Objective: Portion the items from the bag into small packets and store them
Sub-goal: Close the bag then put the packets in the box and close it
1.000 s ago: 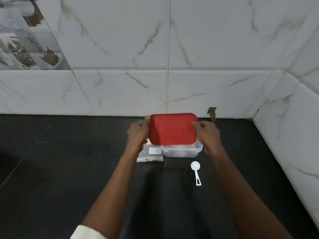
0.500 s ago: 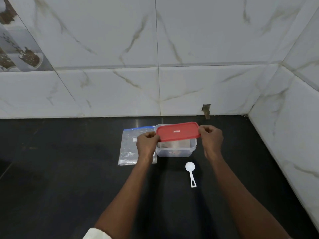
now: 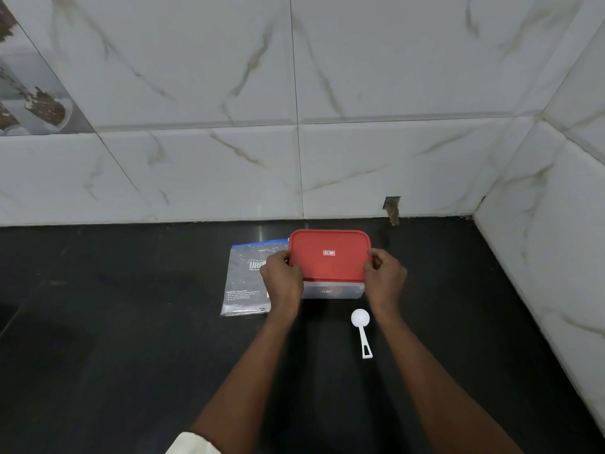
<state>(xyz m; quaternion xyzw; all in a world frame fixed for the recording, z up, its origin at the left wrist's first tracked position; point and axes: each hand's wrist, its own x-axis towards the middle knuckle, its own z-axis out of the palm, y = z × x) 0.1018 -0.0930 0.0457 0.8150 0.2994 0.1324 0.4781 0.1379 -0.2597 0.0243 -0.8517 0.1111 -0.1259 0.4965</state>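
Observation:
A red lid (image 3: 329,255) lies on top of a clear plastic container (image 3: 332,290) on the black counter. My left hand (image 3: 283,278) grips the lid's left edge and my right hand (image 3: 386,278) grips its right edge, fingers curled over the rim. A clear zip bag with printed text (image 3: 244,280) lies flat just left of the container, partly under my left hand. The container's contents are hidden by the lid.
A white measuring scoop (image 3: 361,327) lies on the counter just in front of the container's right corner. White marble-look tiled walls stand behind and at the right (image 3: 540,257), forming a corner. The counter (image 3: 114,322) is dark and glossy.
The lid has come down from a raised, tilted position to lie flat on the container. Both hands stayed on its two ends. The zip bag has come into fuller view.

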